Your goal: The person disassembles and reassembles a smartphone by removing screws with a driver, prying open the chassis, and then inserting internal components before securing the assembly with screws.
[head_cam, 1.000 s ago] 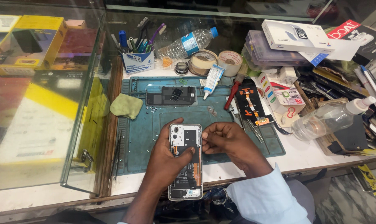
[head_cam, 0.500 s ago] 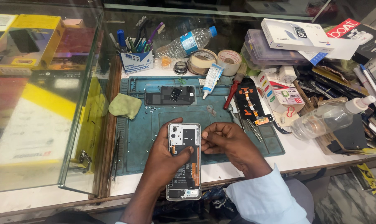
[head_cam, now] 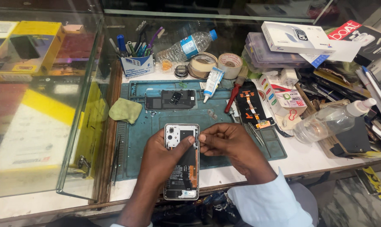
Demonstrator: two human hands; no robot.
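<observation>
An opened phone point(head_cam: 181, 164) with its back removed, battery and white camera frame showing, lies face down over the near edge of a teal work mat point(head_cam: 156, 122). My left hand point(head_cam: 162, 157) grips the phone along its left side. My right hand point(head_cam: 228, 145) rests at the phone's upper right edge, thumb and forefinger pinched together on something too small to make out. A black phone part point(head_cam: 170, 99) lies on the mat farther back.
A glass display case point(head_cam: 43, 105) stands at the left. A green cloth point(head_cam: 125, 110), glue tube point(head_cam: 212, 82), red-handled tool point(head_cam: 232, 98), pen cup point(head_cam: 136, 63), water bottle point(head_cam: 186, 45), tape rolls point(head_cam: 215, 63), spray bottle point(head_cam: 329, 122) and several boxes point(head_cam: 299, 38) crowd the back and right.
The phone and both hands have shifted slightly; my right fingers stay pinched at the phone's upper right edge. Nothing else has moved.
</observation>
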